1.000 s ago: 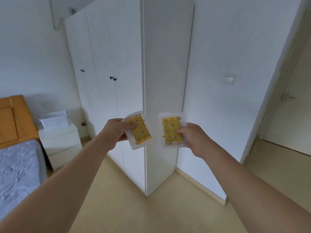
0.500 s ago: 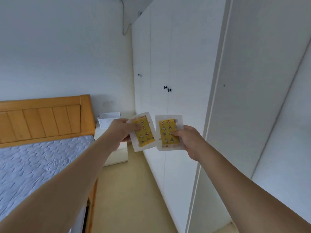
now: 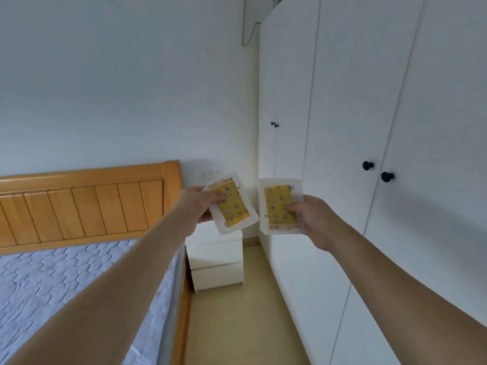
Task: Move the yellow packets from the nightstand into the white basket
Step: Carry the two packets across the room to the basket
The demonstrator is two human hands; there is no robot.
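Each of my hands holds up one yellow packet with a white border and small printed figures. My left hand [image 3: 198, 206] pinches the left yellow packet [image 3: 233, 206], which is tilted. My right hand [image 3: 313, 219] pinches the right yellow packet [image 3: 276, 204], held upright. Both are raised in front of the white nightstand [image 3: 214, 259], which stands between the bed and the wardrobe; its top is hidden behind my left hand and packet. The white basket is hidden from view.
A bed with a grey-blue quilted mattress [image 3: 66, 280] and an orange wooden headboard [image 3: 84, 204] fills the left. A tall white wardrobe [image 3: 355, 154] with black knobs runs along the right. A narrow strip of beige floor [image 3: 237, 325] leads to the nightstand.
The view has swung left and moved nearer the nightstand. The white basket seen on the nightstand earlier is now covered by my left hand and packet. Both hands keep their packets.
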